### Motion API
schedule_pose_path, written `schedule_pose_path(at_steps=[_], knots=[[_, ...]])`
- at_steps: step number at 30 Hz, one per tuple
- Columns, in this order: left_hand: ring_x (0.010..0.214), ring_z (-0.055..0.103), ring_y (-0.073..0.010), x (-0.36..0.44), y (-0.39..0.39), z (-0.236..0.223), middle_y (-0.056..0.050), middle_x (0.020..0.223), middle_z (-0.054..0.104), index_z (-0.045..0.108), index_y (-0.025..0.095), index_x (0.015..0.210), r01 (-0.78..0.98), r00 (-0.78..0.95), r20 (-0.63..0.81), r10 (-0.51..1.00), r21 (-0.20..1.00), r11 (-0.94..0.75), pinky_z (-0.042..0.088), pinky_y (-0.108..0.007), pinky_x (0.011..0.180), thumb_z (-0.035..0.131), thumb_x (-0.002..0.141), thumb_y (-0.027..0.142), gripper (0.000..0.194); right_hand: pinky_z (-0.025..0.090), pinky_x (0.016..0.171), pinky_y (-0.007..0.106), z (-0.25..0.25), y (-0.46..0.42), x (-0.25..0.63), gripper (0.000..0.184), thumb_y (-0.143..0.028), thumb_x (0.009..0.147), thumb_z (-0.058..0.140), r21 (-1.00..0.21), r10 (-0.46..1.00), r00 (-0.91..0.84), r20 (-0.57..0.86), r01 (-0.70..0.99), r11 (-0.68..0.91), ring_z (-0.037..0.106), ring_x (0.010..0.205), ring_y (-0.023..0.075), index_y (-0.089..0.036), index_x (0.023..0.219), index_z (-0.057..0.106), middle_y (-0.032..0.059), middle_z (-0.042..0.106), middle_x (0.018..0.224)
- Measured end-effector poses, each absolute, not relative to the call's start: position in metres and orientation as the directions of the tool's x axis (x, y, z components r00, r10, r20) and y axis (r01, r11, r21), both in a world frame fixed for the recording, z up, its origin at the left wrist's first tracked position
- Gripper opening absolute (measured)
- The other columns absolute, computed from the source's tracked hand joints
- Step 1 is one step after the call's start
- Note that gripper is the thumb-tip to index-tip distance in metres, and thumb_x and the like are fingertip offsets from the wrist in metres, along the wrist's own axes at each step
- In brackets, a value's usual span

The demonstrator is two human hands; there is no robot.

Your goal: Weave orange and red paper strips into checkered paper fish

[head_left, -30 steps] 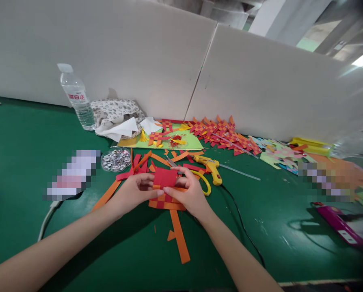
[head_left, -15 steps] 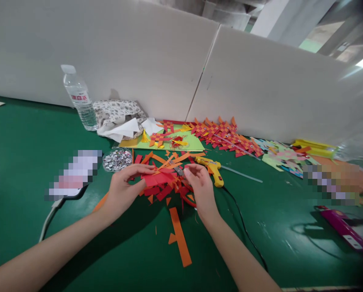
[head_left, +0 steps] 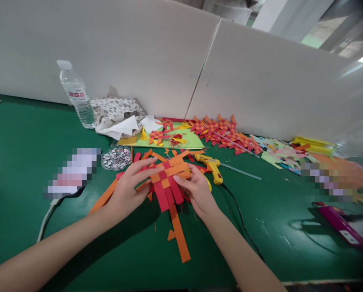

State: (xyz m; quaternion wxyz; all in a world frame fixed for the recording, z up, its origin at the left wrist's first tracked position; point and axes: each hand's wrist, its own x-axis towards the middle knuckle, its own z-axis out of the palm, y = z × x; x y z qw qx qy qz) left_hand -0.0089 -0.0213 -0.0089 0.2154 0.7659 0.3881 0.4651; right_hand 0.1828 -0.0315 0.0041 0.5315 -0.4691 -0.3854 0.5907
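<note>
A half-woven mat of red and orange paper strips (head_left: 168,182) is held tilted above the green table (head_left: 23,170). My left hand (head_left: 129,188) grips its left edge, fingers reaching over the top. My right hand (head_left: 196,190) pinches its right edge. Loose red and orange strips (head_left: 179,233) lie beneath and around the weave. A yellow glue gun (head_left: 211,166) lies just right of my right hand.
A water bottle (head_left: 74,95), a patterned cloth (head_left: 114,109) and a dish of googly eyes (head_left: 116,158) sit at the left. Finished woven paper fish (head_left: 227,134) line the white partition (head_left: 260,81). A black cord (head_left: 242,227) runs toward the front edge. A pink object (head_left: 340,225) lies right.
The weave has been turned over in both hands: it went from lying flat, through a folded red mass, to tilted with its checkered face up.
</note>
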Motion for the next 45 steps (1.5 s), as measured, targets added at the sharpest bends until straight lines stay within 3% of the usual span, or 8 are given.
schedule_pose_path(at_steps=[4, 6, 8, 12, 20, 28, 37, 45], knots=[[0.11, 0.056, -0.0229, -0.011, -0.015, -0.008, -0.009, 0.122, 0.06, 0.06, 0.021, 0.115, 0.115, 0.143, 0.114, 0.983, 0.985, -0.131, 0.047, -0.033, 0.088, 0.051, 0.08, 0.029, 0.037, 0.051, 0.085, 0.041, 0.0, -0.032, 0.184, 0.052, -0.027, 0.057, 0.078, -0.973, 0.994, -0.061, -0.09, -0.207, -0.101, 0.066, 0.087, 0.022, -0.023, 0.101, 0.05, 0.0023, 0.068, 0.093], [0.096, 0.062, -0.0225, -0.012, -0.011, -0.008, -0.009, 0.106, 0.068, 0.067, 0.019, 0.103, 0.064, 0.163, -0.109, 0.981, 0.993, 0.099, 0.05, -0.028, 0.074, 0.052, 0.08, 0.041, 0.035, 0.052, 0.08, 0.039, -0.003, -0.033, 0.183, 0.05, -0.024, 0.057, 0.077, -0.985, 0.986, -0.142, -0.083, -0.137, -0.103, 0.067, 0.082, 0.0214, -0.024, 0.1, 0.051, 0.0008, 0.068, 0.088], [0.084, 0.064, -0.0214, -0.011, -0.01, -0.01, -0.006, 0.09, 0.071, 0.071, 0.019, 0.089, 0.113, 0.205, -0.201, 0.958, 0.977, 0.181, 0.048, -0.025, 0.065, 0.058, 0.074, 0.048, 0.035, 0.053, 0.074, 0.037, -0.004, -0.034, 0.182, 0.049, -0.022, 0.058, 0.076, -0.993, 0.977, -0.198, -0.084, -0.062, -0.098, 0.067, 0.078, 0.0205, -0.025, 0.1, 0.051, 0.0005, 0.068, 0.087], [0.065, 0.059, -0.0153, -0.007, -0.013, -0.012, -0.001, 0.07, 0.069, 0.071, 0.02, 0.07, 0.173, 0.298, -0.159, 0.941, 0.979, 0.111, 0.044, -0.023, 0.058, 0.067, 0.067, 0.045, 0.025, 0.052, 0.072, 0.036, -0.002, -0.036, 0.182, 0.048, -0.023, 0.061, 0.074, -0.996, 0.982, -0.169, -0.083, -0.032, -0.089, 0.066, 0.076, 0.02, -0.025, 0.102, 0.051, 0.0013, 0.067, 0.086], [0.055, 0.053, -0.0119, -0.006, -0.018, -0.009, 0.0, 0.063, 0.065, 0.071, 0.02, 0.07, 0.227, 0.358, -0.129, 0.925, 0.973, 0.048, 0.037, -0.022, 0.049, 0.064, 0.071, 0.043, 0.024, 0.049, 0.067, 0.03, 0.001, -0.036, 0.182, 0.051, -0.032, 0.063, 0.075, -0.999, 0.989, -0.144, -0.038, 0.013, -0.037, 0.062, 0.073, 0.0162, -0.026, 0.107, 0.05, 0.0002, 0.063, 0.085], [0.072, 0.062, -0.0167, 0.0, -0.026, -0.001, -0.003, 0.082, 0.073, 0.073, 0.019, 0.079, 0.181, 0.395, -0.197, 0.897, 0.974, 0.135, 0.045, -0.024, 0.063, 0.065, 0.071, 0.041, 0.025, 0.043, 0.056, 0.024, 0.003, -0.037, 0.181, 0.048, -0.03, 0.063, 0.074, -1.0, 1.0, -0.029, 0.001, 0.031, 0.001, 0.058, 0.062, 0.0115, -0.024, 0.105, 0.051, -0.0036, 0.061, 0.072], [0.078, 0.064, -0.0167, 0.0, -0.024, -0.004, 0.0, 0.083, 0.074, 0.074, 0.022, 0.083, 0.175, 0.459, -0.224, 0.86, 0.972, 0.16, 0.048, -0.024, 0.073, 0.069, 0.069, 0.033, 0.019, 0.038, 0.049, 0.021, 0.0, -0.037, 0.179, 0.042, -0.028, 0.064, 0.074, -0.999, 0.997, -0.075, 0.016, 0.044, 0.019, 0.05, 0.052, 0.0086, -0.023, 0.1, 0.053, -0.007, 0.055, 0.06], [0.08, 0.065, -0.0159, -0.002, -0.023, -0.009, 0.0, 0.084, 0.074, 0.073, 0.023, 0.086, 0.14, 0.484, -0.235, 0.843, 0.972, 0.19, 0.047, -0.023, 0.073, 0.069, 0.069, 0.036, 0.022, 0.039, 0.05, 0.022, 0.0, -0.039, 0.177, 0.038, -0.028, 0.066, 0.073, -0.998, 0.999, -0.028, 0.035, 0.053, 0.037, 0.054, 0.054, 0.01, -0.023, 0.098, 0.052, -0.0043, 0.061, 0.065]])
